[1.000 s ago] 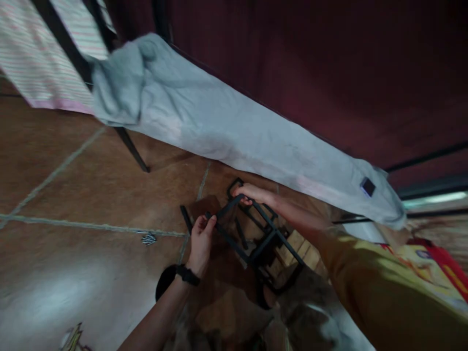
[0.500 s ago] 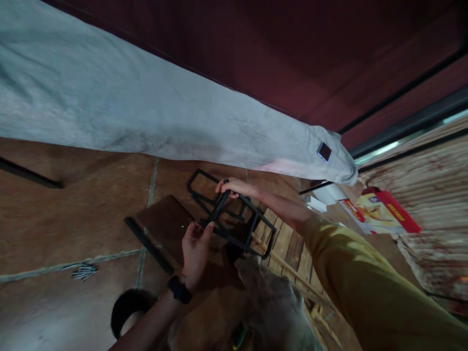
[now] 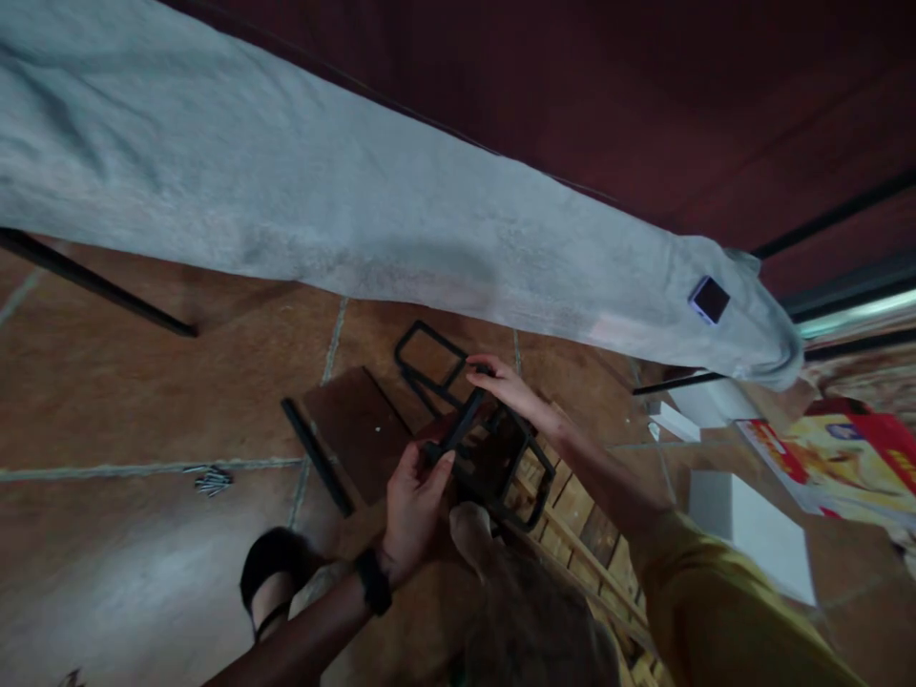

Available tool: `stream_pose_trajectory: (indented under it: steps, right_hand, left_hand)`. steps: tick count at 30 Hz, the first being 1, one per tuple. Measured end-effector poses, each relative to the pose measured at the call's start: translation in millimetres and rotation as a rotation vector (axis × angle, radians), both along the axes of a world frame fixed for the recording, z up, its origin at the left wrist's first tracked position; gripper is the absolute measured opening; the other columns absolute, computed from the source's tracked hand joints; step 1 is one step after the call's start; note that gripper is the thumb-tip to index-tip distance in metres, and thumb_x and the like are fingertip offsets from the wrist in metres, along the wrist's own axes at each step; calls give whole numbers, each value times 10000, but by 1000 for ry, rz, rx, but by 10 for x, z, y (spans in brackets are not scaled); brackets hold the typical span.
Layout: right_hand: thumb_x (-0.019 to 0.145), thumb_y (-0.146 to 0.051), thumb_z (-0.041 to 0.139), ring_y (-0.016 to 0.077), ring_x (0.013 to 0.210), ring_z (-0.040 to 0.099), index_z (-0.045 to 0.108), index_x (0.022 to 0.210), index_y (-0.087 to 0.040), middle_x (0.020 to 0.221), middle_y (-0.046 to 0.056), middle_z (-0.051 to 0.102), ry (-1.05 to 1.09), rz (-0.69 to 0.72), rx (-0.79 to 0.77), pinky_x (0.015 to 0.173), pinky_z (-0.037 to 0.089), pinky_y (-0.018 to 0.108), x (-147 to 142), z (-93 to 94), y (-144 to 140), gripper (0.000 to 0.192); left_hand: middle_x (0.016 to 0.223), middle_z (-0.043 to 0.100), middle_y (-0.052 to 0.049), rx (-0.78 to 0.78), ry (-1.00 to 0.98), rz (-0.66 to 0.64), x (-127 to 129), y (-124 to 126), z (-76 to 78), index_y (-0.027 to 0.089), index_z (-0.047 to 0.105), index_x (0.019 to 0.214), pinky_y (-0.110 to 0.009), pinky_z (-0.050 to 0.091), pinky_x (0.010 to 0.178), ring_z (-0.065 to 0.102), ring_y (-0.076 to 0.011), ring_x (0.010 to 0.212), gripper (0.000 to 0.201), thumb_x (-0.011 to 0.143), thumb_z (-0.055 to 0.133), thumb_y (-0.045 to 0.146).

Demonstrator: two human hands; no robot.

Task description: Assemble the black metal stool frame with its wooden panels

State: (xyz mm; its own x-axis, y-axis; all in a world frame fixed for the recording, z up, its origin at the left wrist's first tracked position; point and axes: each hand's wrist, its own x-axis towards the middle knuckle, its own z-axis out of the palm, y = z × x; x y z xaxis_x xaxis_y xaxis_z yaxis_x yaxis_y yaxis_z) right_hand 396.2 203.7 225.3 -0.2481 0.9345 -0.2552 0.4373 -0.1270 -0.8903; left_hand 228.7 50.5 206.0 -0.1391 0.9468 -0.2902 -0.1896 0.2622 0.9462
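A black tubular metal frame (image 3: pixel 429 329) with rounded loops at both ends stands low in front of me. A black bar (image 3: pixel 467 420) lies slantwise across its middle; I cannot tell whether the two are joined. My left hand (image 3: pixel 419 491), with a dark watch on its wrist, pinches the near end of the bar between thumb and fingers. Around the bar's far end curl the fingers of my right hand (image 3: pixel 505 386), below a yellow sleeve. Shadow hides the frame's lower part.
A brown panel (image 3: pixel 358 434) and a loose black bar (image 3: pixel 309 448) lie on the tiled floor, with several screws (image 3: pixel 213 480) further left. Wooden slats (image 3: pixel 565 515) are at right, near a white box (image 3: pixel 751 534). A grey cloth-covered bed (image 3: pixel 358 191) bears a phone (image 3: pixel 709 300).
My view has shifted, so most things sit further right or left-to-right displaced, and the white box has come into view. Both hands keep their hold on the bar.
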Motion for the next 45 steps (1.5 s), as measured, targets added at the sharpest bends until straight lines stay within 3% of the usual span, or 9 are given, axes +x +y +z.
stream_pose_trajectory:
  steps: [4, 7, 10, 13, 17, 23, 30, 33, 45]
  right_hand:
    - [806, -343, 567, 186, 1113, 505, 508, 1201, -215, 1187, 64, 545, -34, -148, 199, 983, 375, 327, 10, 113, -342, 419]
    - [868, -366, 502, 215, 1136, 498, 561, 1140, -235, 1166, 76, 561, -153, -233, 343, 1002, 364, 343, -50, 262, -795, 308]
    - [902, -421, 452, 195, 942, 579, 612, 935, -242, 967, 38, 622, -161, -170, 80, 886, 440, 316, -201, 342, -1228, 243]
    - [880, -469, 490, 193, 962, 586, 614, 962, -237, 970, 28, 637, -4, -125, -185, 908, 443, 313, -391, 297, -1425, 276]
    - [800, -487, 605, 202, 1013, 590, 641, 990, -223, 1015, 31, 662, 222, -179, -289, 960, 416, 317, -557, 168, -1391, 327]
    - [723, -395, 715, 206, 927, 613, 657, 1034, -215, 966, 33, 688, 398, -308, -392, 878, 440, 324, -572, 45, -1371, 363]
    - [762, -417, 684, 144, 729, 548, 676, 881, -205, 780, -3, 649, 287, -290, -349, 737, 416, 261, -513, 24, -1406, 243]
    - [747, -407, 699, 136, 721, 524, 679, 929, -214, 809, -3, 646, 338, -295, -337, 699, 399, 250, -492, 17, -1426, 266]
    - [747, -460, 703, 115, 596, 499, 700, 862, -184, 697, -10, 625, 244, -348, -416, 578, 366, 246, -296, 66, -1442, 299]
  left_hand:
    - [797, 627, 19, -18, -27, 38, 33, -24, 26, 197, 584, 866, -238, 471, 701, 589, -131, 739, 226, 744, 679, 362]
    - [804, 631, 16, -1, -18, 49, 28, -7, 21, 192, 584, 882, -236, 470, 703, 589, -127, 745, 221, 756, 668, 353]
    - [836, 640, 3, 41, 6, 35, 4, -13, -28, 187, 585, 900, -247, 472, 732, 592, -135, 778, 223, 764, 665, 344]
    - [906, 661, -18, 72, 14, -8, -32, -54, -105, 189, 585, 954, -263, 479, 765, 606, -147, 820, 229, 790, 642, 338]
    - [929, 672, -12, 89, 60, -78, -80, -101, -185, 198, 597, 993, -258, 485, 763, 618, -147, 835, 218, 817, 616, 325]
    - [1025, 688, -26, 124, 42, -196, -163, -77, -248, 205, 605, 1093, -286, 500, 845, 639, -167, 931, 277, 822, 601, 265]
    - [1169, 660, -33, 313, 68, -247, -297, -44, -352, 226, 654, 1090, -339, 463, 992, 605, -172, 1097, 283, 858, 510, 152]
    - [1208, 648, -35, 390, 141, -277, -298, -37, -377, 232, 662, 1107, -356, 439, 1037, 576, -172, 1158, 312, 877, 470, 145]
    - [1236, 636, -33, 397, 559, -374, -343, -8, -404, 210, 598, 1189, -323, 458, 1000, 566, -162, 1167, 311, 902, 482, 183]
